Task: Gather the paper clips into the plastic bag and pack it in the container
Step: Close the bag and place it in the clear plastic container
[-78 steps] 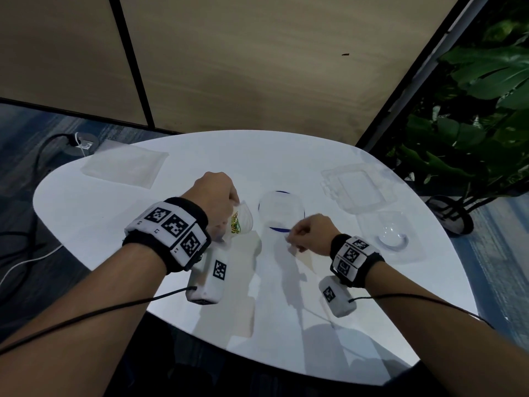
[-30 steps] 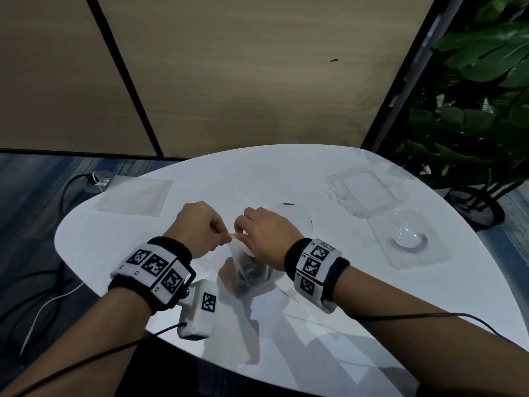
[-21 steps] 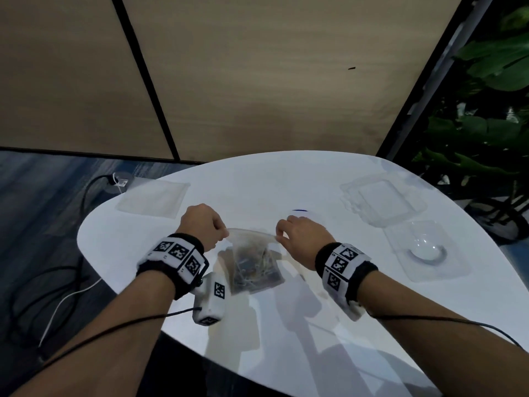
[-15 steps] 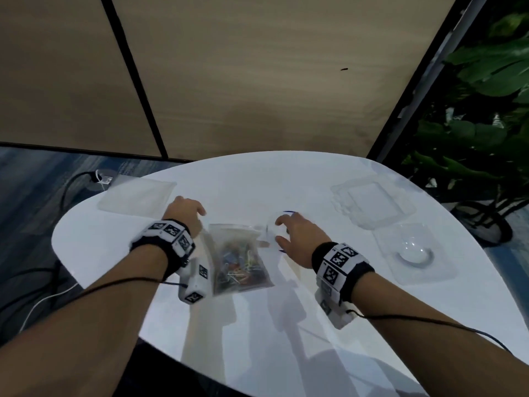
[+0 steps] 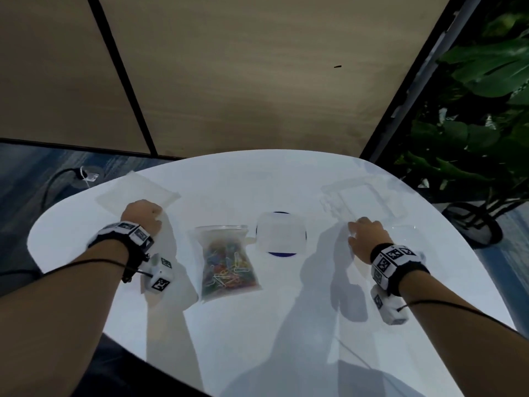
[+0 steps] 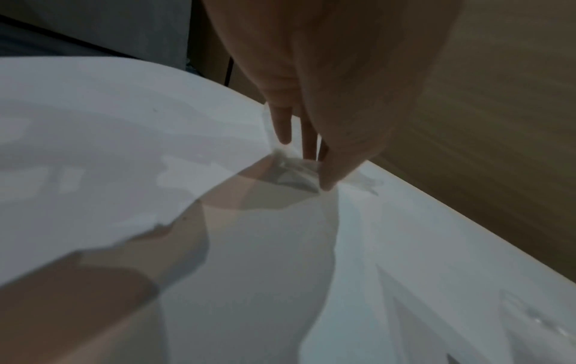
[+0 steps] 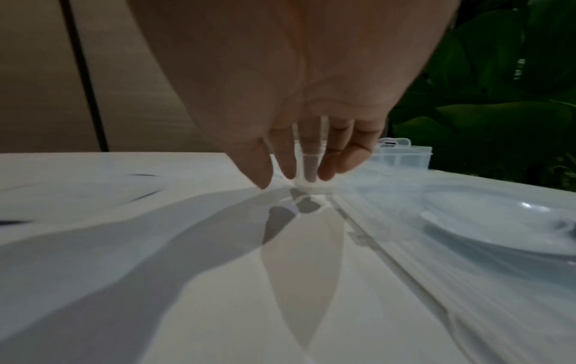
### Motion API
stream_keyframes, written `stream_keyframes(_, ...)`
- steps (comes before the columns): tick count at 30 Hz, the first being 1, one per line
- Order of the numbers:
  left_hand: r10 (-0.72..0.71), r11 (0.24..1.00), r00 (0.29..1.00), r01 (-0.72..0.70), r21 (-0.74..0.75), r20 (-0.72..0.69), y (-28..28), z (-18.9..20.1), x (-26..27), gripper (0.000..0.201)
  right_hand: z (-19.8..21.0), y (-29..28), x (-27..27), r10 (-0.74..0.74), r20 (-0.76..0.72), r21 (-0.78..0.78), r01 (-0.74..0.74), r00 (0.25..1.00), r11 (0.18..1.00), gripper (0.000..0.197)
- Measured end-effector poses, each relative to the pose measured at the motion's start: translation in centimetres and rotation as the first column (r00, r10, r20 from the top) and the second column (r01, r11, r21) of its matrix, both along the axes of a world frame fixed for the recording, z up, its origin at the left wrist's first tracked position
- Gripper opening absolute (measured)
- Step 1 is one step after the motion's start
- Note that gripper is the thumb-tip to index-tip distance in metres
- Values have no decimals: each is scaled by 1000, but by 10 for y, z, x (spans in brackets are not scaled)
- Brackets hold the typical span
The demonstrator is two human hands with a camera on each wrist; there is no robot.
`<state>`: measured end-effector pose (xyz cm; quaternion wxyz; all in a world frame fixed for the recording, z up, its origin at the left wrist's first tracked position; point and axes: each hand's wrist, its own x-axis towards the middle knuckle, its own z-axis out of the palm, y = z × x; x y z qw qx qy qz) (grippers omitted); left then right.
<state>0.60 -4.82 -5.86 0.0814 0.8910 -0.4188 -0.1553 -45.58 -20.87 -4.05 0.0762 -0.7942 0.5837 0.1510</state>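
wrists: black bands, checkered tags | white camera boxes | black cables

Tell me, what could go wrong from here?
The clip bag lies alone between the hands; I cannot tell whether its top is sealed, so lifting it might spill clips.
The right hand pinches only the thin edge of the clear container, which could slip or flex.
The left hand pinches a flat clear sheet near the table edge; it could slide off.

No readable text, labels or numbers appear anywhere.
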Motion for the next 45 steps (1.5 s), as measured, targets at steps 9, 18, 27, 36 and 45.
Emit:
stream_keyframes(9,-61,947,994,29,-319,-92,-26,71,-79,13,13,72,63,242,170,209,-275,955,938,40)
stream_keyframes(18,-640,744,766,599,-298,-59,-47,73,-235,71,71,71,14,41,592,158,-166,805,973,28)
stream_keyframes(27,-630,727,706,682,72,-324,-56,43,-284,47,14,9,-133,-432,66,129,422,899,897,126)
stream_keyframes(36,-525,840,839,537,71,-141,-81,20,-298,62,-16,5,-150,-601,11,185,589,799,787,142)
stream_keyframes(45,-568,823,821,569,2,60,-87,23,-278,70,52,-20,-113,-501,661,84,608,559,790,41)
